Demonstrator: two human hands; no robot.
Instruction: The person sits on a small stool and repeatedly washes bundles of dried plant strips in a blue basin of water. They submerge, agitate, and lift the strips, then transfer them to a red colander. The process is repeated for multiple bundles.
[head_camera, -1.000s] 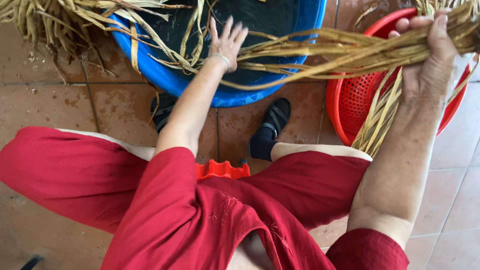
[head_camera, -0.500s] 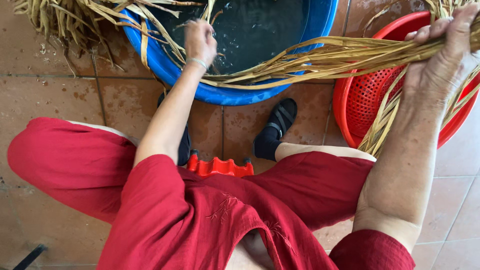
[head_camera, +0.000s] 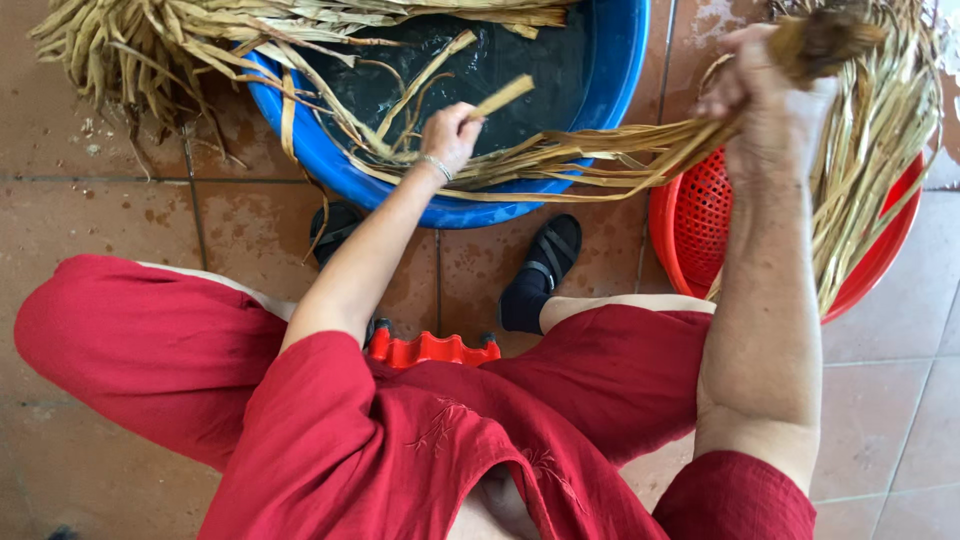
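1. The fingers of the left hand (head_camera: 450, 132) are now pinched shut on one dry leaf strip (head_camera: 503, 96), whose free end sticks up just right of the knuckles; a second ago that hand was spread open.
2. Below those fingers lies the dark water of the blue basin (head_camera: 610, 120); the strip looks singled out from the rest.
3. Rightward, the right hand (head_camera: 770, 110) stays clenched round the bundle of strips (head_camera: 600, 160), raised higher than before, above the red basket (head_camera: 690, 230).
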